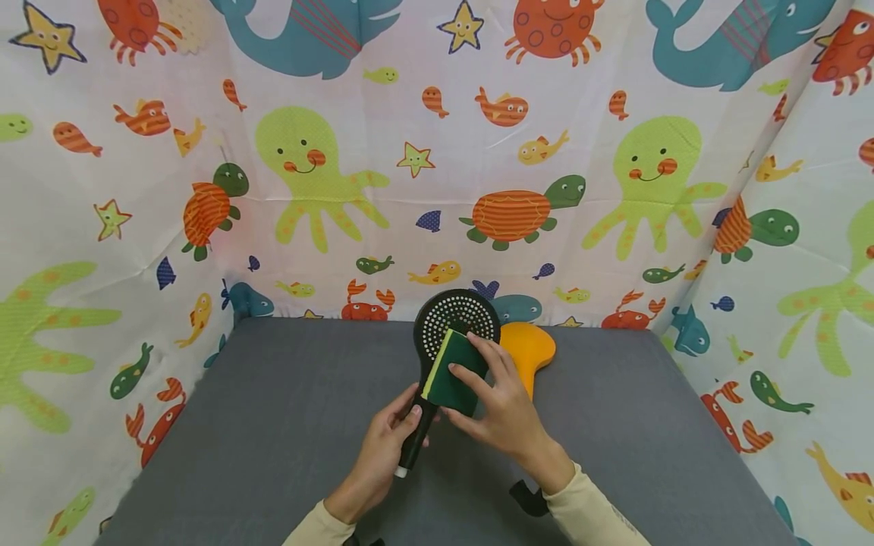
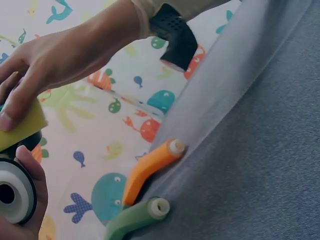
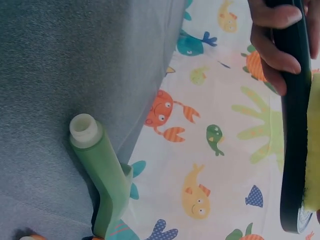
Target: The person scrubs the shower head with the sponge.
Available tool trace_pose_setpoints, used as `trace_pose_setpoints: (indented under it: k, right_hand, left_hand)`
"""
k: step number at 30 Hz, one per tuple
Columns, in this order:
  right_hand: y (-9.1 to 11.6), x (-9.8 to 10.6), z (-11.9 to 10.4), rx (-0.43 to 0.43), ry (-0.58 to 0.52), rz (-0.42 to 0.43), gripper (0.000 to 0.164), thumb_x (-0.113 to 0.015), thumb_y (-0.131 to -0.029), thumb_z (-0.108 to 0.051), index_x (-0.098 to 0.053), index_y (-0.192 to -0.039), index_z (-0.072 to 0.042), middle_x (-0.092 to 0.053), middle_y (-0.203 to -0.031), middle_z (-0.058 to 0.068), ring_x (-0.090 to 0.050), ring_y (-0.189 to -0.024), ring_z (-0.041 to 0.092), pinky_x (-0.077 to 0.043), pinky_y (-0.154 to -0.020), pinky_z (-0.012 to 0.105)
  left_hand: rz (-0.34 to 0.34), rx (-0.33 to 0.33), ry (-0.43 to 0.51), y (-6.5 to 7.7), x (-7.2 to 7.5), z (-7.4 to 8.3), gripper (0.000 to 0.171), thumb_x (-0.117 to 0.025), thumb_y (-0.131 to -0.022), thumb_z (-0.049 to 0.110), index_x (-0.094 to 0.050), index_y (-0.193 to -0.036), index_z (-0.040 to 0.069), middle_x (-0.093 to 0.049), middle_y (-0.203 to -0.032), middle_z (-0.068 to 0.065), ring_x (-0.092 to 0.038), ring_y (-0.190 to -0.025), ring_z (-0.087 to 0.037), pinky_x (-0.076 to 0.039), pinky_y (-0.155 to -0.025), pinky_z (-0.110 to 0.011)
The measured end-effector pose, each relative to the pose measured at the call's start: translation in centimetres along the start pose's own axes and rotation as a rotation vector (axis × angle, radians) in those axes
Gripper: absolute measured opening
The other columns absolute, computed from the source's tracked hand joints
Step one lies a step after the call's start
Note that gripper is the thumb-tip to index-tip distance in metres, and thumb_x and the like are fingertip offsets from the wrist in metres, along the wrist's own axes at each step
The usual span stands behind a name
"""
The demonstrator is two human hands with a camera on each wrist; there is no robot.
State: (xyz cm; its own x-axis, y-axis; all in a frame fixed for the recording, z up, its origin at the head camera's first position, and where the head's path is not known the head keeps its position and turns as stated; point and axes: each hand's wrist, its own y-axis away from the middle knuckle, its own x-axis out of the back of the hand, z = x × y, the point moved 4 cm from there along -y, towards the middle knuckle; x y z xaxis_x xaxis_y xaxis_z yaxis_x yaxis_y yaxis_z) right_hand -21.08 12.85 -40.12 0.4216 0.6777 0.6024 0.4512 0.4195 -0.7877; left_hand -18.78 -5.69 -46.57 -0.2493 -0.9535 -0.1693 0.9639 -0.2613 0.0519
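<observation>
My left hand (image 1: pixel 384 444) grips the handle of a black shower head (image 1: pixel 460 303), its round, dotted spray face turned up toward the head camera. In my right hand (image 1: pixel 508 413) is a green and yellow sponge (image 1: pixel 459 375), pinched between thumb and fingers. The sponge overlaps the lower part of the spray face and the neck in the head view. From the side, in the right wrist view, the sponge's yellow layer (image 3: pixel 313 145) lies along the black shower head (image 3: pixel 295 130). The handle's pale hollow end (image 2: pixel 15 192) shows in the left wrist view.
An orange shower head (image 1: pixel 529 349) lies on the grey table (image 1: pixel 307 409) behind my right hand. Beside it is a green shower head (image 3: pixel 102 165), hidden in the head view. A curtain (image 1: pixel 410 205) printed with sea animals encloses the table's back and sides.
</observation>
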Motion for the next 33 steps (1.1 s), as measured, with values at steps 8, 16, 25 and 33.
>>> trace_pose_setpoints:
  k: [8,16,25,33]
  right_hand:
    - [0.5,0.2,-0.1,0.01,0.019,-0.004,0.053,-0.067,-0.086,-0.055,-0.064,-0.124,-0.019,-0.044,-0.148,0.021,-0.043,-0.131,0.038,-0.05,-0.097,0.056]
    - [0.6,0.9,1.0,-0.052,0.04,0.026,0.052,-0.069,-0.086,-0.052,-0.064,-0.125,-0.018,-0.042,-0.15,0.021,-0.042,-0.131,0.039,-0.05,-0.095,0.058]
    - [0.7,0.5,0.6,-0.021,0.013,0.066,0.053,-0.058,-0.089,-0.058,-0.065,-0.124,-0.018,-0.045,-0.146,0.022,-0.044,-0.128,0.038,-0.049,-0.094,0.058]
    - [0.9,0.0,-0.5,0.039,-0.027,0.055,0.052,-0.062,-0.088,-0.057,-0.065,-0.123,-0.018,-0.047,-0.145,0.022,-0.046,-0.128,0.037,-0.051,-0.094,0.056]
  left_hand:
    - [0.005,-0.017,0.055,-0.1,0.0,0.3,0.058,-0.052,-0.102,0.036,-0.034,-0.153,0.015,-0.057,-0.133,-0.014,-0.062,-0.109,-0.022,-0.053,-0.084,-0.03]
    - [-0.01,-0.031,0.086,-0.2,-0.1,0.4,0.06,-0.052,-0.102,0.035,-0.031,-0.154,0.014,-0.047,-0.146,-0.015,-0.06,-0.119,-0.019,-0.05,-0.099,-0.037]
    - [-0.011,-0.04,0.133,-0.3,-0.2,0.8,0.061,-0.053,-0.102,0.031,-0.031,-0.154,0.011,-0.04,-0.152,-0.018,-0.06,-0.122,-0.02,-0.051,-0.098,-0.034]
    - [0.018,-0.056,0.105,-0.8,-0.2,1.2,0.062,-0.055,-0.1,0.035,-0.033,-0.154,0.013,-0.028,-0.161,-0.011,-0.035,-0.142,-0.023,-0.034,-0.114,-0.041]
